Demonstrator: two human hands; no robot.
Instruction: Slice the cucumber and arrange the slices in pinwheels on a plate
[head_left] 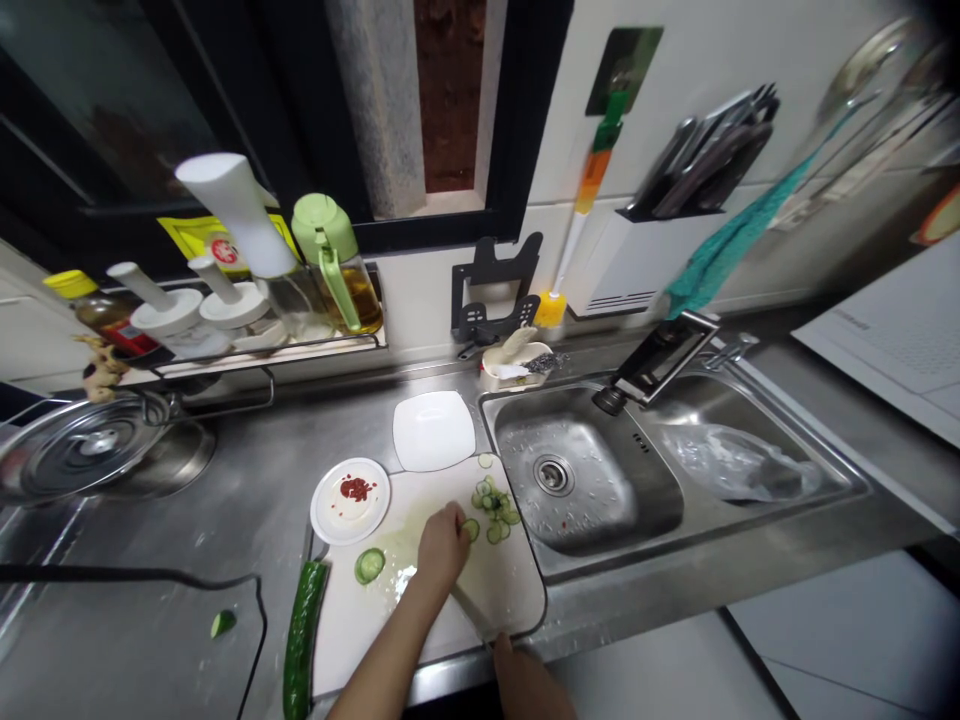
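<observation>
My left hand (pixel 442 545) is closed over the cutting board (pixel 352 630), fingers curled down. At its fingertips shows the pale cut face of a cucumber piece (pixel 470 530); the rest is hidden under the hand. Near the board's front edge, my right hand (pixel 525 680) is closed around a knife handle, mostly covered by the fingers. The knife (pixel 474 608) points up and left, its tip close to my left hand. Cucumber slices (pixel 499 510) lie heaped at the board's right side, with a few more slices (pixel 370 566) on the left.
A long cucumber (pixel 304 635) lies along the board's left edge. Behind are a small plate with chopped red pieces (pixel 322 505) and a white square dish (pixel 433 430). The sink (pixel 585 500) is at right; a cucumber end (pixel 223 624) lies far left.
</observation>
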